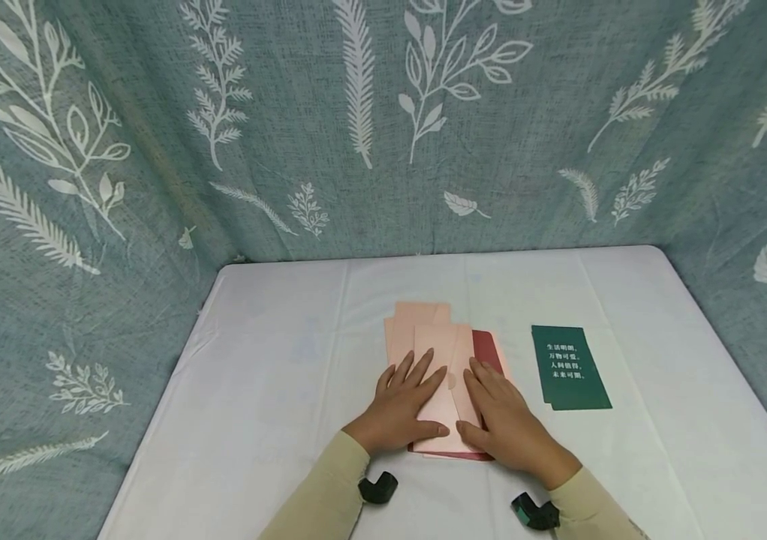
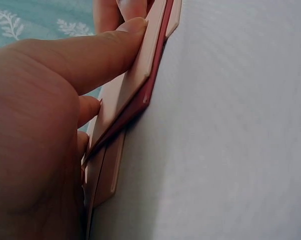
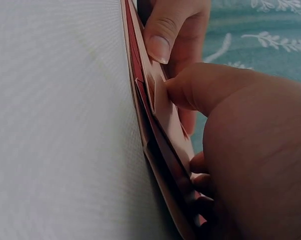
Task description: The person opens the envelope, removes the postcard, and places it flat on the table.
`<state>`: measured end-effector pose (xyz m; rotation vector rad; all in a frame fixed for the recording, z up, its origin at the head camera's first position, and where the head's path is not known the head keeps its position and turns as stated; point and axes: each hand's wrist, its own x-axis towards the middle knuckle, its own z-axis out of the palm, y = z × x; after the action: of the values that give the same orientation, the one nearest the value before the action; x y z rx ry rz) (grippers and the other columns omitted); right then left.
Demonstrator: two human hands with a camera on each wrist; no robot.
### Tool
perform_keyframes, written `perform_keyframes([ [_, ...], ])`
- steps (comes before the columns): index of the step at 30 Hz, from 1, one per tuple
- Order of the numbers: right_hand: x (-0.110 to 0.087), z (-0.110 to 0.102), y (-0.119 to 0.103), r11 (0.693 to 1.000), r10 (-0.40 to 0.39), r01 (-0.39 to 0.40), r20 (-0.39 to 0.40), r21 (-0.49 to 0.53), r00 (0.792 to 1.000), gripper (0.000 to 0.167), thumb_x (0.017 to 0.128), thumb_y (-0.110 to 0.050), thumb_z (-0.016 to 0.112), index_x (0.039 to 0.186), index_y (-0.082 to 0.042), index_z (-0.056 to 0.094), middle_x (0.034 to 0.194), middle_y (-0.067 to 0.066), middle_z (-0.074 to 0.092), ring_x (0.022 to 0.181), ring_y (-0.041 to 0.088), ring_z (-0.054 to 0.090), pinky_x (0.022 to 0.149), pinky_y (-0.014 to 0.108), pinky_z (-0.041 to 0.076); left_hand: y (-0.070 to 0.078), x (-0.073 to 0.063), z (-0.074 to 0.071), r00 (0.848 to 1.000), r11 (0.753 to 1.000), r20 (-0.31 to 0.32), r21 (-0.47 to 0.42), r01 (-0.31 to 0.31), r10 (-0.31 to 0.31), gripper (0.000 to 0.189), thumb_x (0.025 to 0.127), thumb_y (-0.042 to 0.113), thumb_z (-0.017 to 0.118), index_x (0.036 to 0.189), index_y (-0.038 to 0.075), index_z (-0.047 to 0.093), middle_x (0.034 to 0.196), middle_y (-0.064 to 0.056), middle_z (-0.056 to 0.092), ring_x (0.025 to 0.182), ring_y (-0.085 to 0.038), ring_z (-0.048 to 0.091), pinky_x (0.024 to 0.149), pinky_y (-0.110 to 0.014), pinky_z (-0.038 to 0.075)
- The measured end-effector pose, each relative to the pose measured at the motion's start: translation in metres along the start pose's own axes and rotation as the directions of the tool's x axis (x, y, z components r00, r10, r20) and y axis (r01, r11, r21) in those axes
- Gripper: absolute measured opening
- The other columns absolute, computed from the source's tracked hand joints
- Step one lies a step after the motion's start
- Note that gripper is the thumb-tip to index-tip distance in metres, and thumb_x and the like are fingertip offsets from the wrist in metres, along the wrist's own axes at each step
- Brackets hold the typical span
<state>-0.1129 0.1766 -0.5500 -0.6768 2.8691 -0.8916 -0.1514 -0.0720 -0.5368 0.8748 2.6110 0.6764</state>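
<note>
Centrally placed: one pink envelope (image 1: 443, 406), uppermost of a loose stack on a white-covered table (image 1: 275, 375), its long axis running away from the person; a seam runs lengthwise down its face, with a small rounded tab partway along. Position relative to the fingers: directly beneath and between them, neither hand clearly the nearer, since both touch it. Left hand (image 1: 400, 405): flat on the left part, fingers extended and spread, pointing away from the person, thumb set apart and lying across the near portion towards the right hand; nothing gripped. Right hand (image 1: 512, 427): on the right long side, fingers fairly straight and close together, angled inward, thumb apart and touching the face near the lower end; nothing clamped. Beneath: one red envelope (image 1: 485, 345), showing along the right and near edges. Also, further pink envelopes (image 1: 422, 311), projecting beyond the far end; exact count uncertain. To the right, apart from the stack: green cards (image 1: 571, 367), slightly offset, the top one bearing white characters.
</note>
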Motion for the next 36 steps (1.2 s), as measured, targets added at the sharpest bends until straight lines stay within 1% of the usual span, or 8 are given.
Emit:
perform_keyframes([
  [10,-0.0003,-0.0003,-0.0009,1.000,0.009,-0.009,0.003,0.021,1.000,0.080,0.102,-0.033,0.068,0.164,0.008,0.039,0.176,0.021,0.026,0.162,0.042,0.020,0.126,0.064,0.017,-0.0004,-0.0010,0.0008,1.000,1.000,-0.008,-0.007,0.001,-0.001,0.094,0.100,0.055,0.074,0.175,0.020,0.029,0.182,0.000,-0.001,0.165,-0.030,-0.008,0.127,-0.061,0.000],
  [18,0.0004,-0.0011,0.0018,0.999,0.015,-0.015,0.002,0.041,1.000,0.080,0.101,-0.034,0.069,0.164,0.007,0.039,0.176,0.020,0.025,0.162,0.041,0.020,0.125,0.065,0.017,-0.0013,0.0004,0.0009,1.000,1.000,-0.016,-0.005,-0.015,0.015,0.094,0.101,0.055,0.073,0.174,0.018,0.029,0.183,-0.004,0.001,0.165,-0.033,-0.006,0.126,-0.063,0.002],
  [29,0.0008,-0.0048,0.0014,0.997,0.030,-0.031,0.016,0.070,0.999,0.079,0.102,-0.033,0.069,0.165,0.005,0.040,0.177,0.019,0.025,0.162,0.041,0.020,0.125,0.065,0.017,0.0014,-0.0001,-0.0010,1.000,1.000,-0.011,-0.012,-0.005,0.005,0.095,0.100,0.056,0.074,0.175,0.019,0.028,0.182,-0.003,0.000,0.165,-0.032,-0.007,0.126,-0.063,0.002],
  [36,0.0021,-0.0063,0.0033,0.997,0.026,-0.028,0.022,0.078,0.999,0.076,0.101,-0.033,0.070,0.164,0.002,0.045,0.176,0.019,0.028,0.162,0.041,0.021,0.124,0.067,0.018,0.0013,0.0016,-0.0014,1.000,1.000,-0.004,-0.004,0.004,-0.004,0.094,0.101,0.056,0.073,0.175,0.019,0.028,0.182,-0.002,0.000,0.165,-0.031,-0.007,0.127,-0.062,0.002],
])
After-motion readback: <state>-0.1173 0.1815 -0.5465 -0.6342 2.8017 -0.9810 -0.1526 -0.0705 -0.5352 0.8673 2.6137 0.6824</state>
